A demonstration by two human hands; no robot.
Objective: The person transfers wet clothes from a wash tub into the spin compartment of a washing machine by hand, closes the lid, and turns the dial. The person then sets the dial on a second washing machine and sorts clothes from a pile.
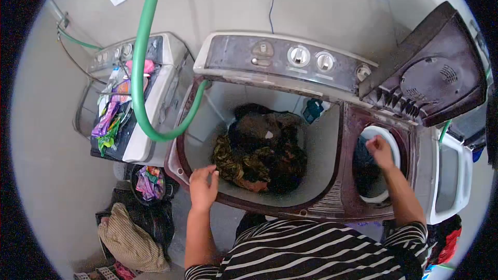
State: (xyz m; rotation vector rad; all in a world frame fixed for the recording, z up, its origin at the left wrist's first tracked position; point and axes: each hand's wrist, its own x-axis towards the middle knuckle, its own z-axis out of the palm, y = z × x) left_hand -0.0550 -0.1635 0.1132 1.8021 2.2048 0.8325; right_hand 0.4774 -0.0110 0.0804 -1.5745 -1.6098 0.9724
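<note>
R hand [381, 151] is over the spin tub [395, 150], fingers curled; can't tell if it grips anything. Dark cloth [365, 165] lies just below it. The lid [436, 72] stands up beyond, prob. to give that hand room. L hand [204, 186] is at the big tub's [202, 124] front rim, fingers apart, holding nothing, maybe for balance; a clothes pile [267, 145] lies btwn the hands.

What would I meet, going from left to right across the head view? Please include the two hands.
Packets → left hand → clothes in the wide tub → right hand → red cloth.
</note>
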